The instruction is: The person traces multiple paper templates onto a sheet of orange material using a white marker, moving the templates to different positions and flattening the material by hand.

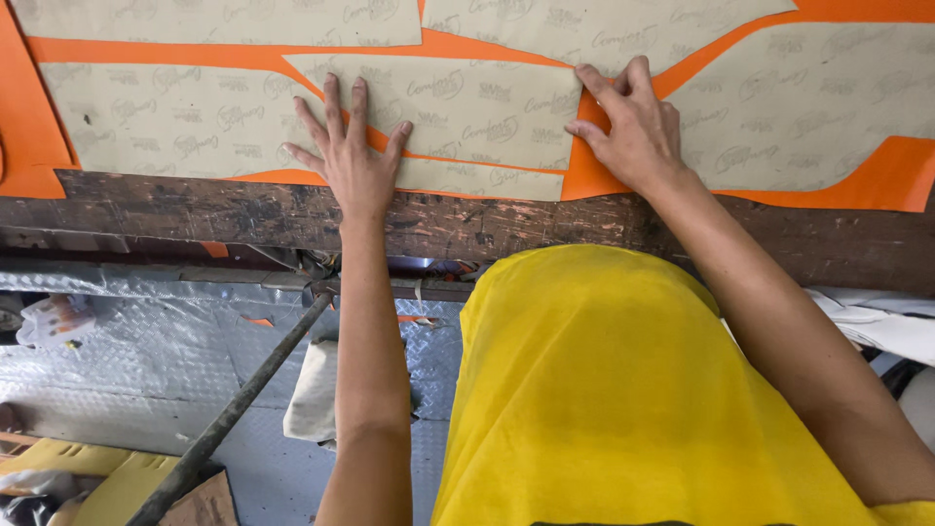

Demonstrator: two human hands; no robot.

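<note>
Several beige paper pattern pieces lie on a bright orange sheet spread over a worn wooden table. My left hand rests flat with fingers spread on the middle pattern piece near the table's front edge. My right hand presses its fingertips at the right end of that same piece, partly on the orange sheet. Neither hand holds anything. Another pattern piece lies to the left and one to the right.
The table's dark scuffed front edge runs across the view. Below it are a metal tread-plate floor, a slanting metal rod, a crumpled cloth, and yellow items at bottom left. My yellow shirt fills the lower middle.
</note>
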